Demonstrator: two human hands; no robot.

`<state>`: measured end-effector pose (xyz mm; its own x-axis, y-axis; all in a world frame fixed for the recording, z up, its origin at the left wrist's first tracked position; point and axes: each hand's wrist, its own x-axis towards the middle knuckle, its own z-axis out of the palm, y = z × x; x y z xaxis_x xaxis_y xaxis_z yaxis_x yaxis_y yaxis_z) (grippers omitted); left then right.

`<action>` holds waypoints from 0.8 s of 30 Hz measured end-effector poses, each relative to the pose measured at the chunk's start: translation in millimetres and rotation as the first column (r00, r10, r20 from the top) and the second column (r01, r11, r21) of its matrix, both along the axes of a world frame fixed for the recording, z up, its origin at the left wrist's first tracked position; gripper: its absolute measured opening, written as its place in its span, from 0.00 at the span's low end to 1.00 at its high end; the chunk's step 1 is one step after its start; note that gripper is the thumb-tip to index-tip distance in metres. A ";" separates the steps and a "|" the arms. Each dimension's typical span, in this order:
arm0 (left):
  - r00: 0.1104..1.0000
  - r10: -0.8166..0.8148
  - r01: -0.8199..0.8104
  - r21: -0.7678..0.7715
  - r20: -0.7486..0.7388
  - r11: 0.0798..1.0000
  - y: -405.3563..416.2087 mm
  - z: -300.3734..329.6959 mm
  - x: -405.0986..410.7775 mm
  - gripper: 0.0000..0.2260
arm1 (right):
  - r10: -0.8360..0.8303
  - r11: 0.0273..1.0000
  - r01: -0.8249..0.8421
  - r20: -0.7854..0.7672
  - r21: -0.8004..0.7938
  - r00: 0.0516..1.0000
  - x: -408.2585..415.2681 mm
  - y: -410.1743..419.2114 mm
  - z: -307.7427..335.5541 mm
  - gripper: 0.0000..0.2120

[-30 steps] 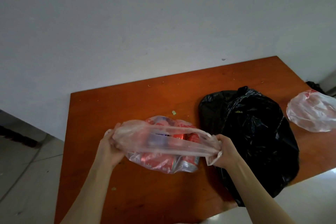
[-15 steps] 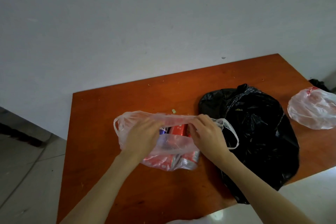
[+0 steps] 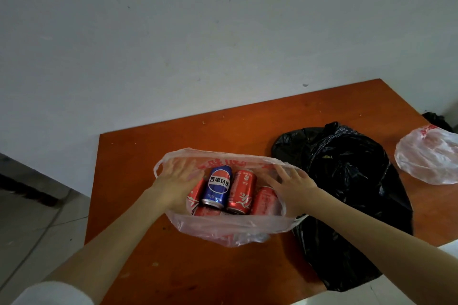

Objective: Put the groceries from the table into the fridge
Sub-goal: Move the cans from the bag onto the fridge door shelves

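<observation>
I am at the unpacking step: the clear plastic bag [image 3: 230, 229] lies on the tabletop [image 3: 138, 181] and I hold its mouth wide with both hands inside it. My left hand [image 3: 177, 182] presses flat against the left wall of the bag, fingers spread, and it grips nothing. My right hand [image 3: 293, 187] does the same on the right wall, also spread and holding nothing. Between my two hands the cans lie in the bag: a blue can [image 3: 218, 187] just beside my left hand, a red can [image 3: 241, 192] touching it on its right, and more red cans partly hidden under them and near my right hand. I cannot count them surely.

To the right of my right hand, touching that side of the clear bag, is a black bag [image 3: 347, 193], and beyond it, well apart, a second clear bag [image 3: 428, 158]. The fridge is not in view.

I judge that almost nothing is done yet. The next move calls for closing one hand around a can, probably the blue one on top, while the other hand keeps the thin plastic from collapsing.
</observation>
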<state>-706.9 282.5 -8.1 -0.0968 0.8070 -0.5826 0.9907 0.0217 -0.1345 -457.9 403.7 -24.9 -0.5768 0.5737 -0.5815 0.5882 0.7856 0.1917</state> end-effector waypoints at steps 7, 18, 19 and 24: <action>0.984 -0.100 0.027 0.427 0.150 0.904 13.2 -27.3 47.2 0.23 | -0.181 0.983 0.163 -0.515 -0.082 0.838 -21.4 -20.0 2.2 0.20; 0.898 0.265 -0.373 0.287 0.351 0.882 55.9 -78.7 103.2 0.23 | -0.765 0.641 0.700 -0.345 -0.316 0.544 -8.1 -40.5 -59.5 0.13; 0.886 0.296 -0.404 0.279 0.357 0.871 57.0 -82.3 107.0 0.27 | -0.800 0.596 0.720 -0.342 -0.356 0.494 -10.5 -40.3 -59.7 0.13; 0.866 0.375 -0.461 0.235 0.330 0.856 58.5 -86.5 116.7 0.35 | -0.919 0.394 0.719 -0.277 -0.573 0.282 -16.6 -40.8 -60.3 0.25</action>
<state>-590.2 341.0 -94.6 -0.3421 0.8616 -0.3750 0.8742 0.4382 0.2094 -474.5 362.9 -85.2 -0.1193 0.7775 -0.6175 0.8527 -0.2383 -0.4648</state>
